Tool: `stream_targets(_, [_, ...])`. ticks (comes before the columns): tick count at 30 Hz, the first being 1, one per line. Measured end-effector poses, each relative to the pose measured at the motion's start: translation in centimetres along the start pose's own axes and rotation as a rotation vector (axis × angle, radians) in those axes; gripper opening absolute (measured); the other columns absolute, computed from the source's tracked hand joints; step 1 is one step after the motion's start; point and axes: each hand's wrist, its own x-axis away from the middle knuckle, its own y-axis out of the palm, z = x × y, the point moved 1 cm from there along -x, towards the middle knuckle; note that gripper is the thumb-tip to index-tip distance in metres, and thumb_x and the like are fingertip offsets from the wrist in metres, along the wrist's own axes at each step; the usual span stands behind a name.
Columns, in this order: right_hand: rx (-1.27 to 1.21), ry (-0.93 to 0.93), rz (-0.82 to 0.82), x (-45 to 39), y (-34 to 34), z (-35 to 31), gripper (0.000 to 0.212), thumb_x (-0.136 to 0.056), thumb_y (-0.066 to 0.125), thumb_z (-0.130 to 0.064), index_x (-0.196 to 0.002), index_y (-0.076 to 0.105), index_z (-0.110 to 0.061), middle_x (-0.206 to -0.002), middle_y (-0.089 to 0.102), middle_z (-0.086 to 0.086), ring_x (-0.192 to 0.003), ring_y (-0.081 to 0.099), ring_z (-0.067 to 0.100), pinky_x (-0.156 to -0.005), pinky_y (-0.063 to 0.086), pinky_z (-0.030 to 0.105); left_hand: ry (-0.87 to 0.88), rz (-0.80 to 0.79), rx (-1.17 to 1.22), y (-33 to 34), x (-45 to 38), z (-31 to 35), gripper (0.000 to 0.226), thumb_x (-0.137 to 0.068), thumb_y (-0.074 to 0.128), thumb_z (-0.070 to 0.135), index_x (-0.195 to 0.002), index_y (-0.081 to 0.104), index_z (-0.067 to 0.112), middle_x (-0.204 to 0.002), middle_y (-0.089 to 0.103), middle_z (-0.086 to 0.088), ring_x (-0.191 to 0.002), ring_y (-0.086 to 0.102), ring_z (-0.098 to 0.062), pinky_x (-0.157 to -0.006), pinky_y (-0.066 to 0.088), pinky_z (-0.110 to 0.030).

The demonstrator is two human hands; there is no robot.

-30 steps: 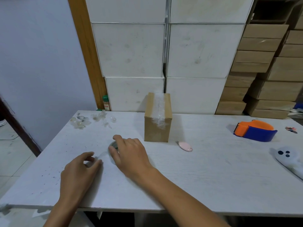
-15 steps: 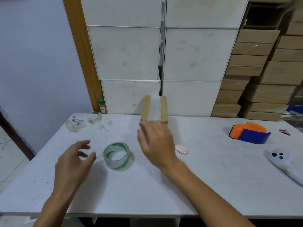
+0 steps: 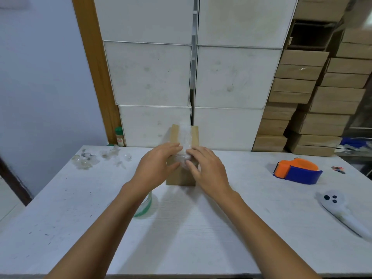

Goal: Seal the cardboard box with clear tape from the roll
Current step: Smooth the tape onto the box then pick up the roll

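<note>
Cardboard box (image 3: 182, 178) between left hand (image 3: 156, 168) and right hand (image 3: 207, 168)

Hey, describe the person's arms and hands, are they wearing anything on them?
Nothing is worn. Both forearms are bare from the frame's bottom edge up to the wrists: no sleeves show. The left hand and right hand have no gloves, and no rings, watch or bracelet are visible. Fingernails look short and unpainted.
</note>
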Motion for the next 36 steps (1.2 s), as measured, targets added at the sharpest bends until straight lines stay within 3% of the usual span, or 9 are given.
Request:
stream_targets(3, [-0.045,0.023,0.031,0.0,-0.2,-0.2,0.029,-0.1,0.073,-0.029,-0.128,0.075,-0.024,-0.136,0.07,-0.009,-0.128,0.062,0.015,-0.094,0.053,0.031,0.001,0.033,-0.019,1.2,-0.3,-0.4,0.038,-0.095,0.081,0.022,-0.133,0.078,0.023,-0.141,0.074,0.009,-0.14,0.061,-0.017,-0.113,0.048,-0.035])
stream_targets(5, [-0.08,0.028,0.058,0.0,-0.2,-0.2,0.026,-0.097,0.077,-0.024,-0.123,0.078,-0.021,-0.128,0.074,-0.006,-0.12,0.066,0.017,-0.089,0.056,0.033,-0.015,0.08,-0.009,1.6,-0.2,-0.6,0.034,-0.094,0.082,0.021,-0.127,0.081,0.021,-0.134,0.078,0.009,-0.139,0.062,-0.017,-0.106,0.043,-0.025])
stream_targets(9, [-0.119,0.002,0.099,-0.4,-0.2,-0.1,0.023,-0.093,0.082,-0.015,-0.116,0.082,-0.013,-0.118,0.08,-0.001,-0.11,0.071,0.024,-0.09,0.059,0.037,-0.001,0.101,-0.016,1.8,-0.5,-1.0,0.031,-0.092,0.084,0.023,-0.124,0.084,0.023,-0.129,0.081,0.009,-0.135,0.066,-0.017,-0.102,0.043,-0.024])
stream_targets(13, [-0.145,0.043,0.052,-0.1,0.0,0.3,0.032,-0.095,0.081,-0.02,-0.126,0.079,-0.015,-0.134,0.076,0.0,-0.129,0.067,0.024,-0.108,0.053,0.04,0.039,0.07,0.001,1.3,-0.6,-1.5,0.037,-0.091,0.085,0.024,-0.128,0.081,0.024,-0.132,0.079,0.007,-0.131,0.068,-0.015,-0.102,0.044,-0.023])
stream_targets(16, [-0.176,0.065,0.015,0.2,-0.4,0.5,0.039,-0.096,0.08,-0.027,-0.133,0.076,-0.016,-0.143,0.071,-0.002,-0.138,0.061,0.018,-0.115,0.046,0.033,0.026,0.08,0.056,0.7,-0.5,-2.0,0.043,-0.088,0.088,0.025,-0.131,0.08,0.024,-0.135,0.078,0.001,-0.113,0.075,-0.014,-0.098,0.049,-0.022])
stream_targets(22, [-0.211,0.086,0.016,0.3,-0.4,0.4,0.037,-0.098,0.078,-0.029,-0.134,0.076,-0.017,-0.145,0.069,-0.005,-0.136,0.062,0.012,-0.112,0.047,0.026,0.102,0.079,0.044,1.0,-0.5,-2.3,0.035,-0.09,0.087,0.022,-0.125,0.083,0.022,-0.133,0.079,0.005,-0.129,0.07,-0.014,-0.102,0.055,-0.028])
stream_targets(25, [-0.249,0.089,0.047,0.4,-0.1,0.6,0.032,-0.099,0.078,-0.025,-0.13,0.078,-0.017,-0.142,0.071,-0.004,-0.129,0.068,0.011,-0.109,0.051,0.025,0.102,0.093,0.061,1.4,-0.5,-2.8,0.033,-0.091,0.086,0.021,-0.123,0.084,0.022,-0.132,0.079,0.004,-0.126,0.071,-0.015,-0.099,0.058,-0.03])
stream_targets(29, [-0.284,0.119,0.067,0.1,-0.1,0.8,0.027,-0.097,0.08,-0.023,-0.124,0.081,-0.017,-0.136,0.075,-0.002,-0.128,0.068,0.01,-0.108,0.046,0.012,0.094,0.137,0.098,1.9,-0.4,-2.9,0.028,-0.09,0.086,0.019,-0.118,0.086,0.019,-0.126,0.081,0.003,-0.117,0.074,-0.015,-0.098,0.059,-0.03])
stream_targets(36, [-0.263,0.12,0.07,0.4,0.5,0.6,0.026,-0.099,0.076,-0.025,-0.125,0.079,-0.018,-0.135,0.074,-0.006,-0.124,0.07,0.014,-0.102,0.058,0.039,0.097,0.121,0.121,2.3,0.1,-3.0,0.03,-0.095,0.082,0.019,-0.125,0.081,0.02,-0.132,0.077,0.005,-0.126,0.066,-0.01,-0.096,0.053,-0.018])
